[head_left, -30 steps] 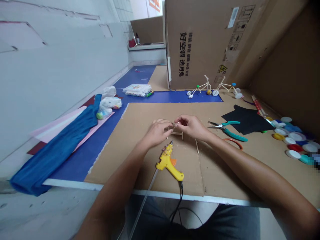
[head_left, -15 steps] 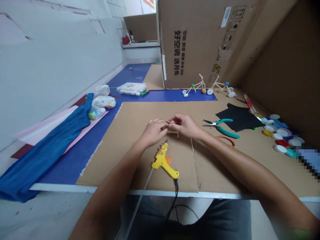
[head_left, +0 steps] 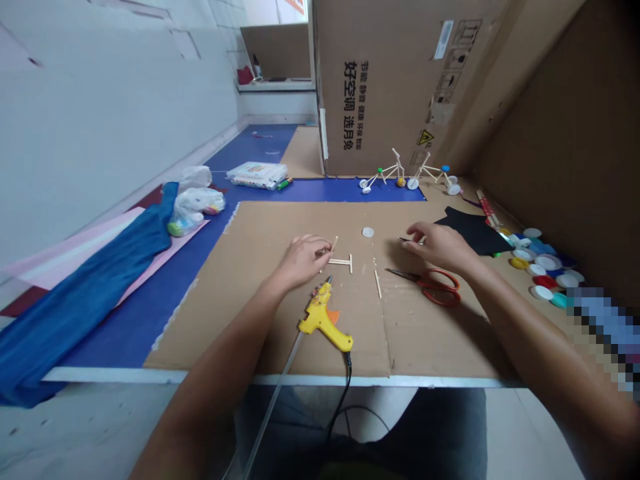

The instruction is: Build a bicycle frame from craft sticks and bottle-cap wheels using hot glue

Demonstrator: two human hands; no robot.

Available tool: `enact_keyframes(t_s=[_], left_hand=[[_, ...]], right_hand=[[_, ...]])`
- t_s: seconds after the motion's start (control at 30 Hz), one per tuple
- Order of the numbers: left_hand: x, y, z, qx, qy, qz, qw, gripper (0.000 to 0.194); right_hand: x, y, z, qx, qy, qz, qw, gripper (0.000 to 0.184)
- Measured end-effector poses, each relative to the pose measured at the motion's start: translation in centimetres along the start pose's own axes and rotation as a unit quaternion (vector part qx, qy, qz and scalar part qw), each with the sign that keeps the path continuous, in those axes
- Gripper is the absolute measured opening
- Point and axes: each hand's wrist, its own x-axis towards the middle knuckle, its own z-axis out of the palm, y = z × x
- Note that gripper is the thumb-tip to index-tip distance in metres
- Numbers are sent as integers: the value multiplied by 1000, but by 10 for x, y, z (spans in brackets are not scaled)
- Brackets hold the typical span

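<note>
My left hand [head_left: 303, 260] rests on the cardboard sheet [head_left: 260, 220], pinching a thin wooden stick [head_left: 334, 244]. Just right of it lies a small T-shaped frame of wooden sticks [head_left: 342, 262]. A loose stick [head_left: 377, 284] and a white plastic disc [head_left: 368, 232] sit nearby. My right hand [head_left: 440, 245] is well apart, with a dark metal tip [head_left: 407, 239] showing under its fingers; what it is stays hidden. Below that hand lie red-handled scissors [head_left: 440, 290]. A yellow glue gun [head_left: 323, 317] lies near my left wrist.
Several bottle caps [head_left: 543, 270] and a black sheet [head_left: 473, 239] lie at right. Two stick bicycle models [head_left: 383, 177] stand by a large carton [head_left: 390, 87]. A blue cloth [head_left: 107, 280] and plastic bags [head_left: 193, 213] lie at left, beyond the board's edge.
My hands have separated: the right moved rightward from the sticks to above the scissors, while the left stayed near the T-frame. The teal pliers are no longer visible, and a white disc now shows.
</note>
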Motion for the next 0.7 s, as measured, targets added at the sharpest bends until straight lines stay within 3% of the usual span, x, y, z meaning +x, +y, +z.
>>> enact_keyframes(t_s=[0.1, 0.2, 0.27, 0.37, 0.5, 0.7], left_hand=[[0, 1, 0, 2, -3, -2, 1000, 14], [1, 1, 0, 6, -10, -6, 1000, 14], [1, 1, 1, 4, -12, -4, 1000, 14], [0, 1, 2, 2, -15, -4, 1000, 16], [-1, 1, 1, 10, -15, -1, 1000, 19], [-1, 4, 0, 22, -24, 1, 999, 19]], right_hand=[[-10, 28, 2, -53, 7, 52, 997, 24], [-16, 25, 8, -31, 11, 35, 999, 20], [-17, 6, 12, 45, 14, -11, 999, 24], [-12, -37, 19, 195, -11, -96, 976, 33], [6, -88, 29, 253, -44, -165, 952, 37], [26, -108, 48, 294, -53, -201, 933, 25]])
